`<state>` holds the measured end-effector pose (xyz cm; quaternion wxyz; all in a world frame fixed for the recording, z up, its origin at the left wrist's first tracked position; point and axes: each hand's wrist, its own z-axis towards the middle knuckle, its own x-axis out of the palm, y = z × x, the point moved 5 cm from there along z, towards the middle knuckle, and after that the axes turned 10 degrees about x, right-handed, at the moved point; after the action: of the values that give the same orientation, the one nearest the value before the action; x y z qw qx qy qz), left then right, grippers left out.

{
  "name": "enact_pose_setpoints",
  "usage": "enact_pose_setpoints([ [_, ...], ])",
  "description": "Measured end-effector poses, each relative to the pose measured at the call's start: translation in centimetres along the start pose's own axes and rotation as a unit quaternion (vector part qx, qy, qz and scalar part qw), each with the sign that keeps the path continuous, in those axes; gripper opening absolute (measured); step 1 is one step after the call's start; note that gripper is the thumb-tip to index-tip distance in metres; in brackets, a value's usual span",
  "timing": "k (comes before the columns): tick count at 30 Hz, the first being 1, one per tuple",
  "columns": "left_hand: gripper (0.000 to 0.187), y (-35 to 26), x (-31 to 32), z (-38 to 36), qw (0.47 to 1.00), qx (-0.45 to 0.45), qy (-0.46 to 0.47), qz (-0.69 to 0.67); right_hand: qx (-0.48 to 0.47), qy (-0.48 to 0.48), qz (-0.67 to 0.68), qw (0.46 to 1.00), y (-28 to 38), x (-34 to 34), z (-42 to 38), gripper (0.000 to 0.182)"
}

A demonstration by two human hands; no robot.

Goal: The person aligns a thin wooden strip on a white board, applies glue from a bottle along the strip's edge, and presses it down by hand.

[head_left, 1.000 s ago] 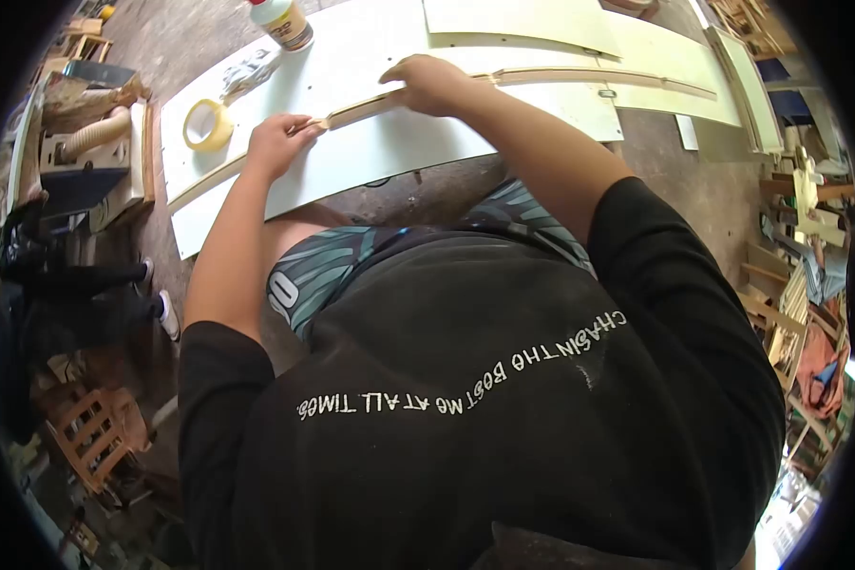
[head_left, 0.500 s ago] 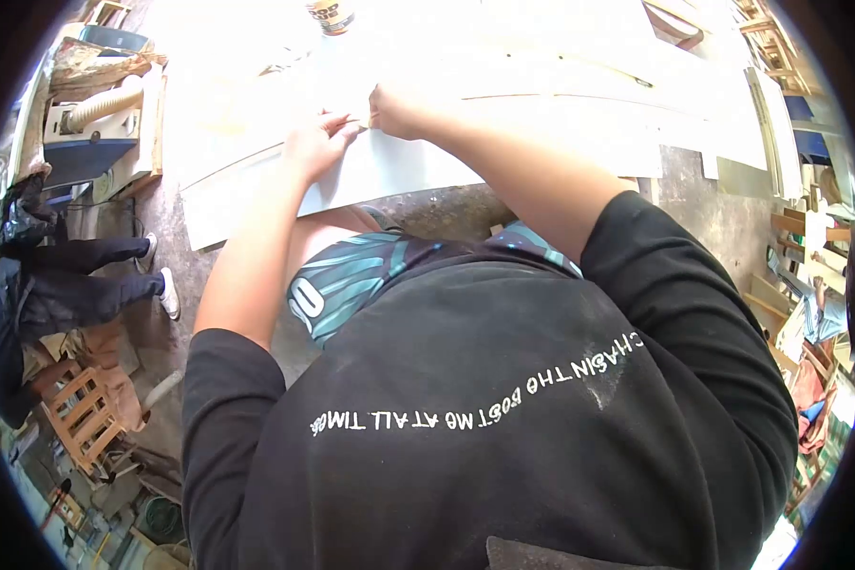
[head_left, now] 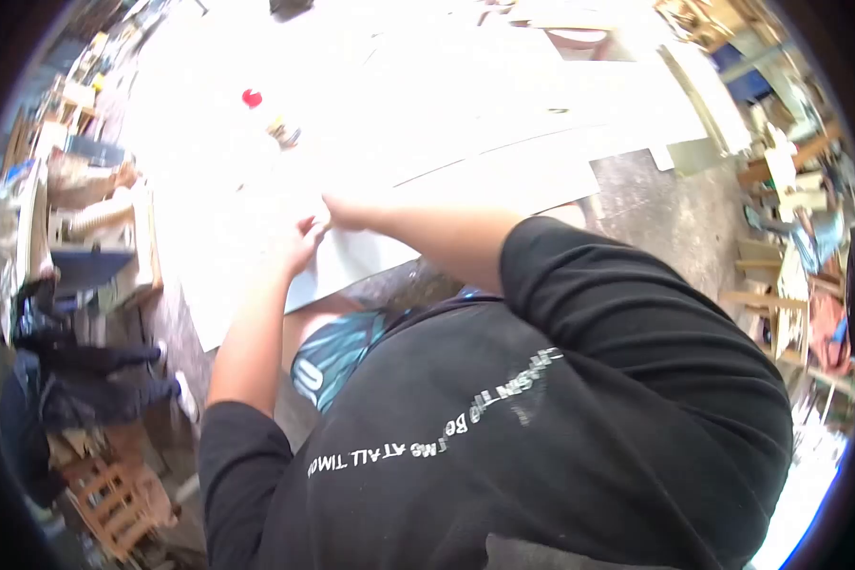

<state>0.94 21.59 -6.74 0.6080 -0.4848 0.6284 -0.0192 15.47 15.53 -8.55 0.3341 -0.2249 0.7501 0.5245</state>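
left hand (head_left: 299, 249) beside right hand (head_left: 350, 211) | board (head_left: 366, 259), near edge close | floor (head_left: 644, 198) beyond

My feed is badly overexposed across the upper half of the frame: the white tabletop (head_left: 218, 275) burns out to near-blank glare, and the left hand (head_left: 299, 247) and right hand (head_left: 353, 211) bleach so pale that I can't read what lies between the 2. A red cap (head_left: 252, 98) shows through the whiteout at upper left. Just below the right hand I get a faint grey shadow. The black shirt (head_left: 579, 446) keeps its tone, but its white lettering (head_left: 370, 462) smears. Blue-fringed glare (head_left: 812, 494) flares at lower right. Fisheye distortion bends both sides toward black borders, blurring the slatted wooden piece (head_left: 114, 508) at lower left.
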Motion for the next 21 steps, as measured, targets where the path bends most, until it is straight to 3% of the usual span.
enact_pose_setpoints([
  [1, 0.062, -2.8, -1.6, -1.2, 0.998, -0.008, 0.027, 0.051, 0.006, 0.019, 0.057, 0.998, 0.0, -0.3, -0.8, 0.053],
  [2, 0.063, -3.7, -1.6, -1.3, 0.999, -0.013, 0.019, 0.027, 0.057, 0.078, -0.006, 0.995, 0.5, -1.0, -1.4, 0.042],
  [3, 0.063, -4.1, -1.6, -1.6, 1.0, -0.023, 0.011, 0.003, 0.005, 0.122, -0.139, 0.983, 3.0, -4.8, -4.9, 0.041],
  [4, 0.064, -4.2, -1.6, -1.9, 0.999, -0.04, 0.004, -0.02, -0.005, 0.012, -0.071, 0.997, 2.5, -4.4, -5.7, 0.04],
  [5, 0.065, -4.5, -1.2, -2.1, 0.982, -0.009, -0.08, -0.172, -0.019, -0.095, -0.001, 0.995, 2.2, -3.8, -6.3, 0.039],
  [7, 0.067, -4.5, 1.1, -3.7, 0.857, 0.043, -0.241, -0.453, 0.008, -0.08, 0.207, 0.975, 5.0, -7.4, -10.4, 0.054],
  [8, 0.07, -8.6, 1.5, -5.2, 0.805, 0.089, -0.221, -0.544, 0.021, -0.06, 0.307, 0.949, 6.9, -8.9, -12.3, 0.061],
  [9, 0.077, -13.2, 2.4, -6.8, 0.701, 0.102, -0.22, -0.67, 0.039, -0.062, 0.362, 0.929, 8.2, -8.9, -13.0, 0.07],
  [10, 0.086, -16.4, 2.4, -8.2, 0.658, 0.128, -0.246, -0.7, 0.027, -0.031, 0.401, 0.915, 8.9, -9.2, -13.0, 0.073],
  [11, 0.1, -16.8, 2.1, -8.5, 0.697, 0.15, -0.224, -0.664, 0.013, 0.003, 0.438, 0.899, 9.5, -9.3, -13.0, 0.076],
  [13, 0.077, -17.3, -0.1, -9.6, 0.664, 0.146, -0.204, -0.704, 0.0, -0.089, 0.392, 0.916, 10.9, -8.9, -14.8, 0.079],
  [14, 0.079, -17.0, -1.6, -10.0, 0.69, 0.149, -0.232, -0.67, -0.047, -0.029, 0.374, 0.926, 12.9, -8.9, -16.8, 0.085],
  [16, 0.083, -17.0, -3.9, -10.8, 0.738, 0.149, -0.274, -0.599, -0.089, -0.015, 0.398, 0.913, 14.1, -9.4, -18.9, 0.079],
  [17, 0.083, -18.2, -4.3, -11.4, 0.762, 0.098, -0.284, -0.573, -0.112, -0.006, 0.408, 0.906, 14.1, -9.5, -19.6, 0.076],
  [18, 0.076, -18.7, -2.9, -11.4, 0.762, 0.132, -0.258, -0.579, -0.086, 0.003, 0.424, 0.901, 11.8, -9.0, -16.4, 0.081],
  [20, 0.065, -19.2, 0.0, -10.8, 0.763, 0.197, -0.216, -0.577, 0.025, 0.064, 0.564, 0.823, 10.8, -10.1, -13.2, 0.087],
  [21, 0.069, -21.3, -1.3, -12.2, 0.8, 0.25, -0.235, -0.493, 0.036, 0.065, 0.6, 0.797, 12.3, -11.8, -14.7, 0.085],
])
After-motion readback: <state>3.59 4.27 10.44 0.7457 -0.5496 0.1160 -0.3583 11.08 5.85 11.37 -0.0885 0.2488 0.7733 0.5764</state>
